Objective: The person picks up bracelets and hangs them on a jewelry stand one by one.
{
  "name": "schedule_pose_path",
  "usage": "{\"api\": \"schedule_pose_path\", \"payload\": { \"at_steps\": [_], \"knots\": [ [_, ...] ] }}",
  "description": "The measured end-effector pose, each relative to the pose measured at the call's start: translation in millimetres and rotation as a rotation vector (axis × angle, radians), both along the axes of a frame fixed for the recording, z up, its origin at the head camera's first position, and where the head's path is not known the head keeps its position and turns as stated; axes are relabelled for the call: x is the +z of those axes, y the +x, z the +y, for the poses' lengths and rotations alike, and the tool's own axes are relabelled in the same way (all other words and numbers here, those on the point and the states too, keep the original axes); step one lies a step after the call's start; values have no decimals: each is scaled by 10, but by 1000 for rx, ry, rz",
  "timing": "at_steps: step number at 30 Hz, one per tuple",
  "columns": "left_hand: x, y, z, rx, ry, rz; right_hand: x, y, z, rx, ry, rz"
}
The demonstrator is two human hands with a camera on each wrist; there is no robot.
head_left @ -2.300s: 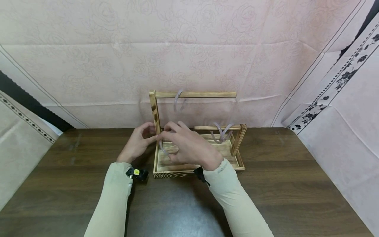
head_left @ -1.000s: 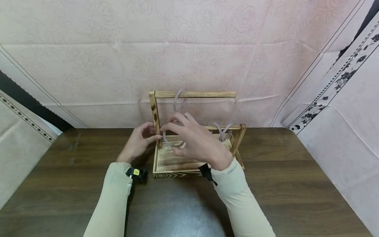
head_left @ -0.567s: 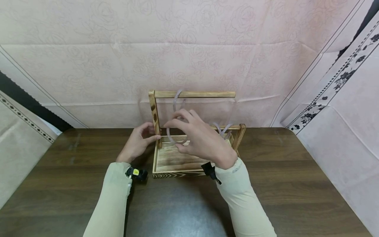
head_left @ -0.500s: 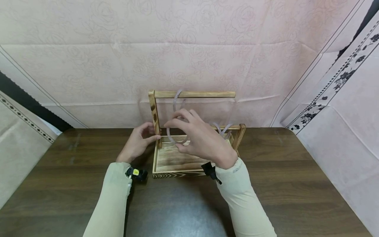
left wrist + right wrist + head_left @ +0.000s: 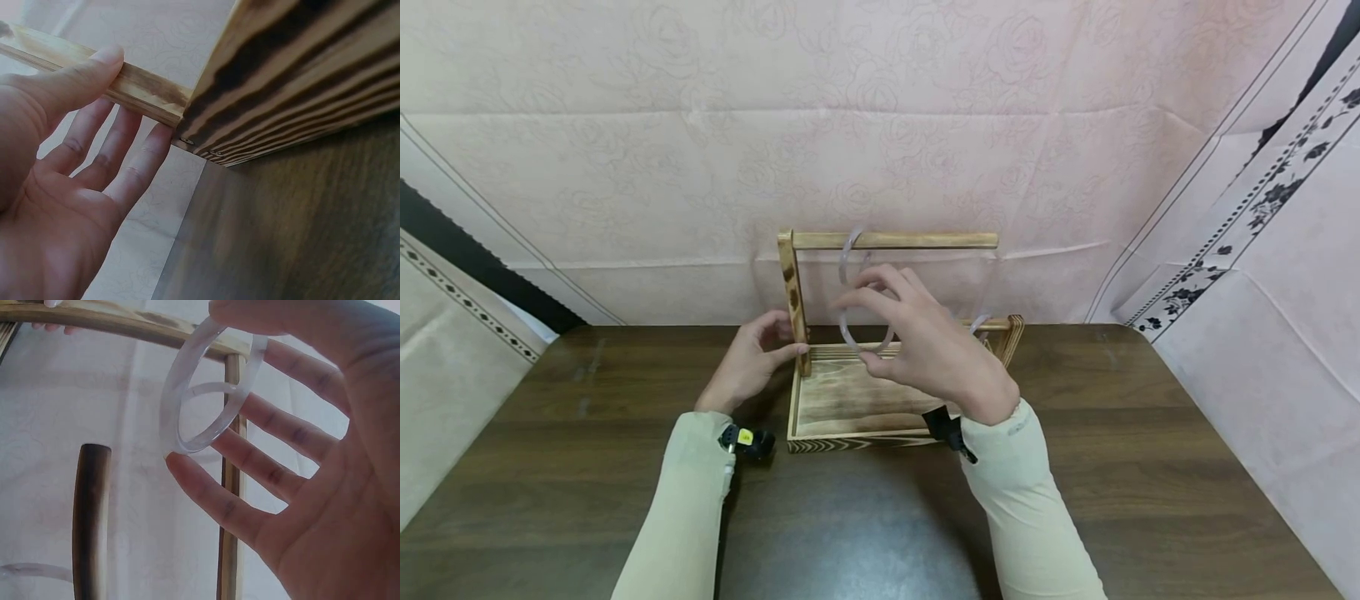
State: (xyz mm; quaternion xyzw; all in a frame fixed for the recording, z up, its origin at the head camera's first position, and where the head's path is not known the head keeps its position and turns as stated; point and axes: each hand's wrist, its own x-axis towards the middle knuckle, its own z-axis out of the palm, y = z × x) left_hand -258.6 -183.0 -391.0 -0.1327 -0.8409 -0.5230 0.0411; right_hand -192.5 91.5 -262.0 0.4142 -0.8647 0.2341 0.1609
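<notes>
My right hand holds a pale translucent bangle between thumb and fingertips, above the tray of a wooden display stand. In the right wrist view the bangle is a full ring spanning thumb and fingers. My left hand pinches the stand's left upright post, thumb on the near side, fingers behind; the left wrist view shows the thumb across the post. Another bangle hangs on the upper bar. On the lower bar, a bangle is partly hidden by my right hand.
The stand sits at the back edge of a dark wooden table, close to a pale floral cloth hanging behind. The upper bar has a free right end. The lower bar joins a short right post.
My right hand has moved right and up from beside the left post, carrying the bangle away from it. My left hand keeps its place on the post.
</notes>
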Motion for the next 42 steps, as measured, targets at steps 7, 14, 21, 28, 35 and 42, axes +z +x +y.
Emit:
{"api": "schedule_pose_path", "payload": {
  "at_steps": [7,14,21,28,35,42],
  "knots": [
    [-3,-4,-1,-7,14,-7,11,-30,74,10,-48,12],
    [6,3,-3,-10,20,-8,20,-62,122,22,-82,52],
    [-7,-3,-3,-8,28,-13,25,-68,168,2,-89,56],
    [-6,-3,-4,-7,26,-20,45,-77,213,-24,-98,59],
    [0,0,0,-6,28,-23,65,-65,245,-46,-112,60],
    [-7,-3,-2,-6,27,-26,71,-64,271,-66,-124,56]
  ]
}}
